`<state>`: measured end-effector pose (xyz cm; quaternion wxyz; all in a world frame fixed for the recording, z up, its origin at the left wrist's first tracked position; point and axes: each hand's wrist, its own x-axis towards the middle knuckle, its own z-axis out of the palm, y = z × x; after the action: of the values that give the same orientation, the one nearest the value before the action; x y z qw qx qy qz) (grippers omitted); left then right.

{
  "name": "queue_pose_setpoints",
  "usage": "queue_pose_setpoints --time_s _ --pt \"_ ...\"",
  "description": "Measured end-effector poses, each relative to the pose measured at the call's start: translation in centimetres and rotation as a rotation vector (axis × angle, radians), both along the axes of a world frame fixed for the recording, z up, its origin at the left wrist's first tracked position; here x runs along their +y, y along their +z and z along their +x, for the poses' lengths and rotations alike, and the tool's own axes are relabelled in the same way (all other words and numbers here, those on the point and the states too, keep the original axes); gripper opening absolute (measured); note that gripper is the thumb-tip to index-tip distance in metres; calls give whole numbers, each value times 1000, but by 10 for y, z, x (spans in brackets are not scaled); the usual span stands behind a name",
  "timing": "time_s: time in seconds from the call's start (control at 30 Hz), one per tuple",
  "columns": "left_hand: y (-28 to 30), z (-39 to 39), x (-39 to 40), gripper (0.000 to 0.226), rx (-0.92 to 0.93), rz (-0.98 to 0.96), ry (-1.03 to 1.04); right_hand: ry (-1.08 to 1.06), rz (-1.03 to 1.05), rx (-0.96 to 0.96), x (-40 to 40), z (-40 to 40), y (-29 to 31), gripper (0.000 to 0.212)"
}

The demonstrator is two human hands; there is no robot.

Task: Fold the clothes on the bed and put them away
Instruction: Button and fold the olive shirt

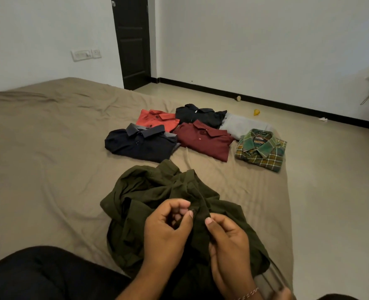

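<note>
Bed point(49, 148) in wrinkled tan sheet, folded shirts point(201, 135) near its far edge, white walls, dark door point(132, 40), tiled floor point(331, 159), both hands' fingers point(186, 205) pinching olive shirt point(149, 191).

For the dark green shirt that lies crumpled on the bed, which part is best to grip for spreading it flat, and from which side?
Probably the dark green shirt by its front edge, from the near side, where the left hand and right hand already pinch it; the rest is a bunched heap.

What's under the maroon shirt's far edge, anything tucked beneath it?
The maroon shirt lies on the bedsheet, with its collar end overlapping the black shirt behind it. Its left edge meets the orange shirt. Anything fully beneath it is covered.
</note>
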<state>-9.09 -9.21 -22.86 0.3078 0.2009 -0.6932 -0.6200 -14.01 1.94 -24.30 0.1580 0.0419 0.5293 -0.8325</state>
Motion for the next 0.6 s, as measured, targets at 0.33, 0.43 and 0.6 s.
queue_pose_setpoints --time_s 0.33,0.43,0.6 --pt "-10 3 7 32 58 -125 58 -44 -116 3 -7 0 -6 61" --pt "-16 0 9 32 54 -104 45 -19 -133 11 -6 -1 -11 62" --pt "-16 -1 10 28 75 -21 15 16 -156 0 -2 -1 -12 24"
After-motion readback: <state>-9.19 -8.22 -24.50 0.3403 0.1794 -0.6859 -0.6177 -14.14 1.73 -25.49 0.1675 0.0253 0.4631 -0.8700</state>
